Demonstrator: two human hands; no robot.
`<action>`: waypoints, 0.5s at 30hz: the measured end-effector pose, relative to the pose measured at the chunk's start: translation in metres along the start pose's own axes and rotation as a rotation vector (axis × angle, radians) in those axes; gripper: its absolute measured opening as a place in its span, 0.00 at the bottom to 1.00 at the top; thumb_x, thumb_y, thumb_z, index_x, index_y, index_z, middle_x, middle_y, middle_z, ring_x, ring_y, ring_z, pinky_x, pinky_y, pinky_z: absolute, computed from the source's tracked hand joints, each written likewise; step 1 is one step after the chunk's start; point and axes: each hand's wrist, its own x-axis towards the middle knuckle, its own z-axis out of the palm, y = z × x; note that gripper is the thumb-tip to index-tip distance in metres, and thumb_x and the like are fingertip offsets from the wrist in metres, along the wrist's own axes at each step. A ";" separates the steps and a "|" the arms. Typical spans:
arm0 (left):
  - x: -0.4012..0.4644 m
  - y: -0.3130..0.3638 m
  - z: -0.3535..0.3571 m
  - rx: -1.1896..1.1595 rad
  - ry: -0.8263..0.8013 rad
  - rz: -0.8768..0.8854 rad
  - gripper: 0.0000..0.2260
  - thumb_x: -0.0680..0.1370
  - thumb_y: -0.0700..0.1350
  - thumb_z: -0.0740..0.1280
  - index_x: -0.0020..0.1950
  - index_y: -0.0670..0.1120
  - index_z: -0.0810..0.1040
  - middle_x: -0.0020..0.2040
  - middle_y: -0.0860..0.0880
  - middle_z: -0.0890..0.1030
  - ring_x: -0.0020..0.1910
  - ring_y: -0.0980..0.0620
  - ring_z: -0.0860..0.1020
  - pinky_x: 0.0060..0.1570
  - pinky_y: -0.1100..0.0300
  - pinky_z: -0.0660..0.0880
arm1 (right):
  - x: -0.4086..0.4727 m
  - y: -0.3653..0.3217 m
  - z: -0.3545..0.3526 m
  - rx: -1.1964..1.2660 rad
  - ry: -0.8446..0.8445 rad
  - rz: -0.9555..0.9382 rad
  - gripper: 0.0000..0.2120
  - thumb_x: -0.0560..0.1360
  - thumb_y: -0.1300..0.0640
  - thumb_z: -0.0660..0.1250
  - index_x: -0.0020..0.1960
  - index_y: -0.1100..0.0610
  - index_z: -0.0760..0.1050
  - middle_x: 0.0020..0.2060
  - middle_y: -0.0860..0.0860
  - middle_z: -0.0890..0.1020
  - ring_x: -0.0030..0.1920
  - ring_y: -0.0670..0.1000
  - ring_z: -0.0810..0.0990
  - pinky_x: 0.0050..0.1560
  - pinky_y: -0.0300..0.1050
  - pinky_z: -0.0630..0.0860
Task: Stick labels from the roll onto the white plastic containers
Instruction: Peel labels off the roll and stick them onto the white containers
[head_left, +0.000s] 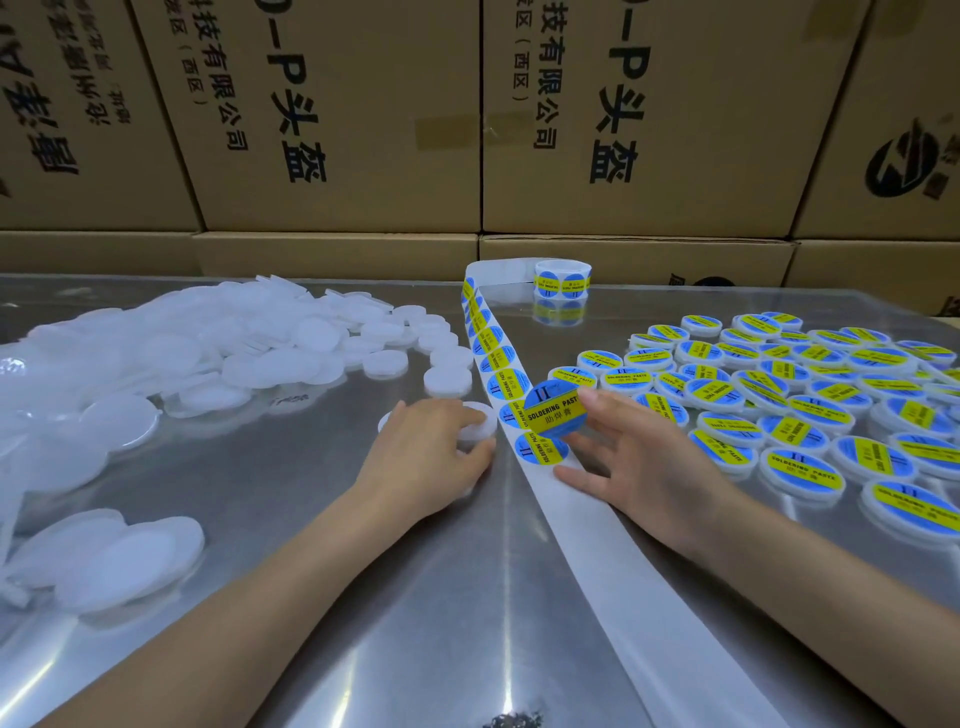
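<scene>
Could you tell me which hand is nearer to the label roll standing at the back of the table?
Right. The right hand lies almost straight in front of the label roll; the left hand sits further left, gripping a white container.

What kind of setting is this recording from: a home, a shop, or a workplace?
Most likely a small packing or warehouse workshop. Printed cardboard cartons are stacked along the back of a steel table, with a heap of unlabelled white containers on one side and many labelled ones on the other.
</scene>
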 end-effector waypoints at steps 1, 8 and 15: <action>0.001 -0.001 0.000 -0.032 0.001 -0.013 0.12 0.76 0.53 0.64 0.55 0.50 0.79 0.55 0.53 0.80 0.59 0.51 0.74 0.69 0.50 0.55 | 0.000 0.000 0.000 0.005 0.009 0.002 0.23 0.64 0.49 0.69 0.58 0.52 0.74 0.59 0.51 0.81 0.63 0.51 0.76 0.57 0.53 0.76; 0.002 -0.003 0.001 -0.094 0.010 -0.052 0.16 0.71 0.59 0.67 0.56 0.56 0.77 0.56 0.57 0.79 0.59 0.54 0.74 0.72 0.49 0.49 | 0.003 0.002 -0.002 0.022 0.023 0.004 0.06 0.75 0.57 0.64 0.52 0.53 0.74 0.61 0.54 0.80 0.65 0.53 0.74 0.58 0.52 0.75; 0.002 0.000 -0.004 -0.225 0.174 0.013 0.23 0.69 0.52 0.73 0.63 0.53 0.74 0.58 0.55 0.77 0.58 0.53 0.73 0.59 0.58 0.67 | 0.005 0.001 -0.004 0.041 0.051 0.035 0.03 0.75 0.57 0.65 0.48 0.52 0.76 0.59 0.53 0.81 0.63 0.51 0.76 0.60 0.52 0.73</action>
